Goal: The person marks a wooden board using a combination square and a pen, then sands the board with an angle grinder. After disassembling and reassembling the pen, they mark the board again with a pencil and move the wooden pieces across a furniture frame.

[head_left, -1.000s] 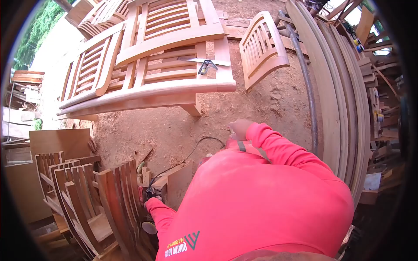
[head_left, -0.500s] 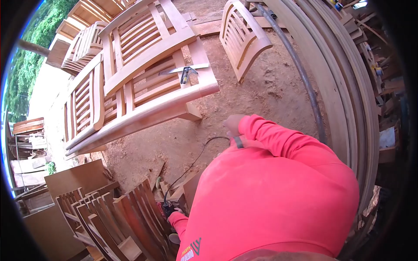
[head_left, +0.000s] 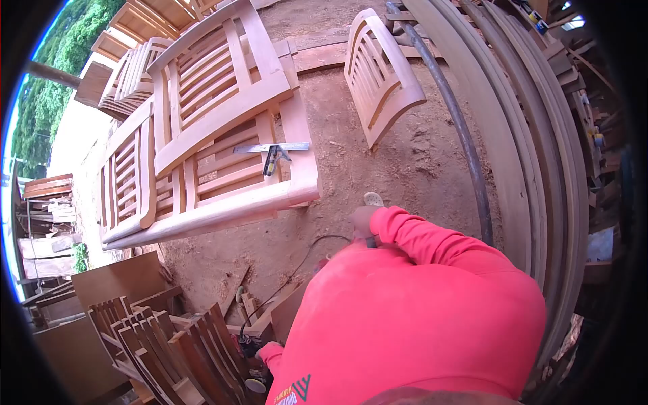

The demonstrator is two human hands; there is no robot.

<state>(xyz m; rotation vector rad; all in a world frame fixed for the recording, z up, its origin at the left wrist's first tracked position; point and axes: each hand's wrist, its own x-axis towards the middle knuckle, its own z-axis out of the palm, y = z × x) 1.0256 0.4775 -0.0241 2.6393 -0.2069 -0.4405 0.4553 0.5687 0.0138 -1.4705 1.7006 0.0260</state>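
Observation:
My left hand (head_left: pixel 270 349) is at the lower left, partly hidden by its pink-red sleeve. It is closed on a dark corded power tool (head_left: pixel 248 345) that looks like an angle grinder, beside a round disc (head_left: pixel 255 385). A black cord (head_left: pixel 295 271) runs from the tool across the dirt. Upright curved wooden slats (head_left: pixel 196 351) stand just left of it. My right hand (head_left: pixel 364 219) is near the middle, low in front of my body, beside a light perforated shoe (head_left: pixel 373 199). Its fingers are hidden, and a grey band-like thing (head_left: pixel 370 241) shows just below it.
Slatted wooden frames (head_left: pixel 223 88) lie stacked on a bench at upper left, with a combination square (head_left: pixel 271 154) on top. A curved slatted backrest (head_left: pixel 381 81) stands on the sawdust-strewn ground. A metal pipe (head_left: pixel 459 121) and long boards (head_left: pixel 520 169) run along the right.
My left hand and the tool have moved slightly down and left in view. My right hand has shifted down a little, and the shoe has come into sight. The whole view has shifted slightly.

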